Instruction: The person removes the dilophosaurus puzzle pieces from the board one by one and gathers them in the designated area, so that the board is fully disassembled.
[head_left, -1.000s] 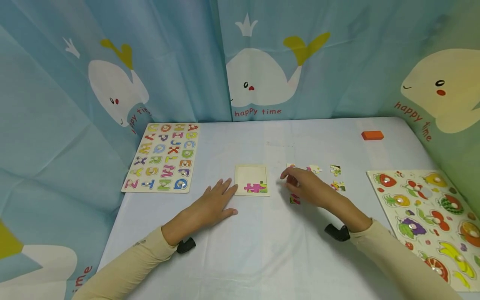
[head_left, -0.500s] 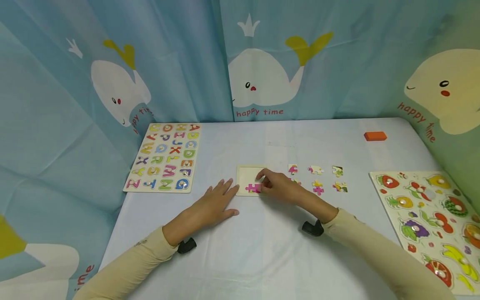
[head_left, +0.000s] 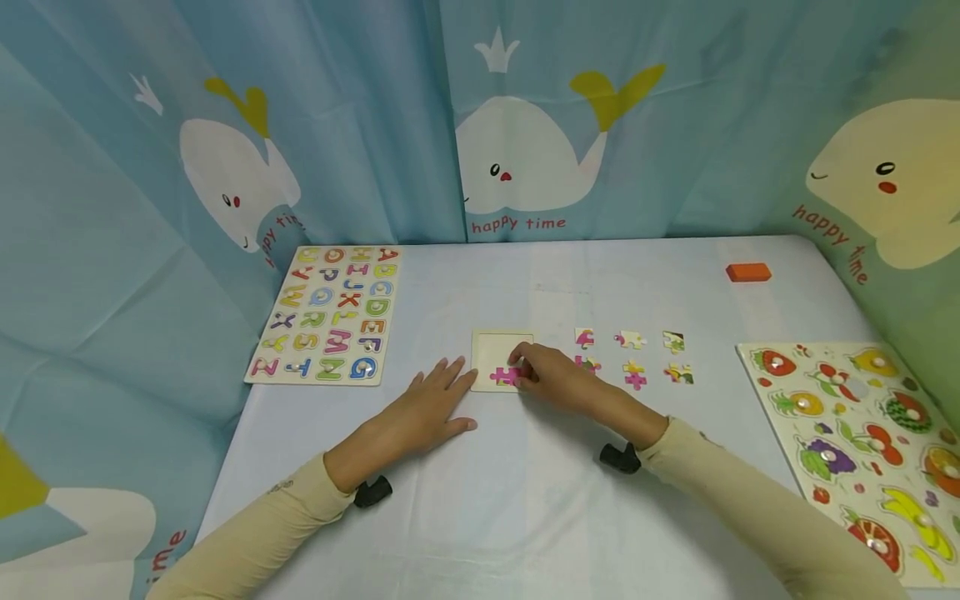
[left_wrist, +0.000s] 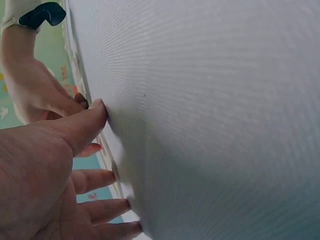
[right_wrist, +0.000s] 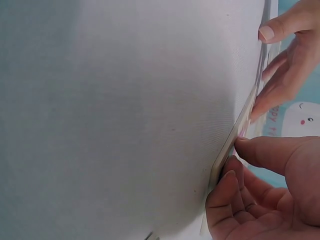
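A small square puzzle tray [head_left: 501, 344] lies mid-table, with pink puzzle pieces [head_left: 504, 377] at its bottom. My left hand [head_left: 423, 410] rests flat on the cloth with fingers spread, fingertips at the tray's left edge. Over the tray's lower right part, my right hand [head_left: 551, 377] has curled fingers and pinches a puzzle piece, which the fingers mostly hide. In the right wrist view, the thumb and bent fingers [right_wrist: 222, 195] meet at the tray's rim [right_wrist: 217, 167]. Right of that hand lie loose pieces, among them a pink one [head_left: 635, 376] and a white one [head_left: 632, 339].
An alphabet board [head_left: 322, 317] lies at the left and a fruit board [head_left: 847, 442] at the right. An orange block [head_left: 748, 272] sits near the back right. Blue whale-print curtains [head_left: 360, 125] stand behind and beside the white table.
My right hand has moved left from the loose pieces to the tray, and the nearest red-green piece is gone from its spot. My left hand has stayed put.
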